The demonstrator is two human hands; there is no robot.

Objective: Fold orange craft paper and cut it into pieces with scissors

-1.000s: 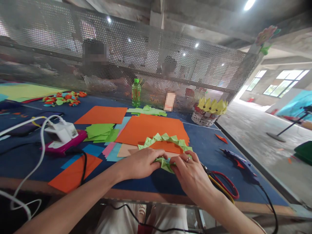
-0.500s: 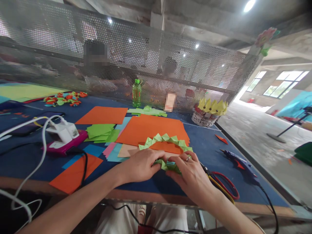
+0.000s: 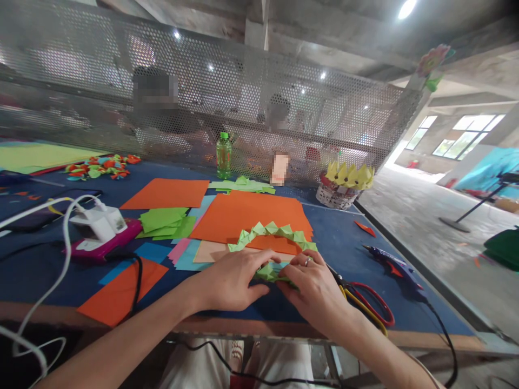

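Observation:
A ring of folded light-green paper with pointed peaks, a paper crown (image 3: 271, 229), lies near the table's front edge, over the orange sheets. My right hand (image 3: 316, 281), with a ring on one finger, grips its near right side between thumb and fingers. My left hand (image 3: 227, 278) is at the near left side, fingers over the band and thumb stretched away from it. Part of the near band is hidden behind both hands. Red-and-yellow-handled scissors (image 3: 367, 302) lie just right of my right hand.
Orange sheets (image 3: 251, 210) and green paper pieces (image 3: 164, 221) lie ahead. At left is a magenta power strip (image 3: 105, 243) with white plugs; at right, a glue gun (image 3: 399, 265). A green bottle (image 3: 224, 156) and yellow-topped basket (image 3: 338, 192) stand before the mesh partition (image 3: 243, 97).
My left thumb has moved away from the near band, opening its pinch. My right hand keeps its hold on the paper crown. The whole view has shifted slightly.

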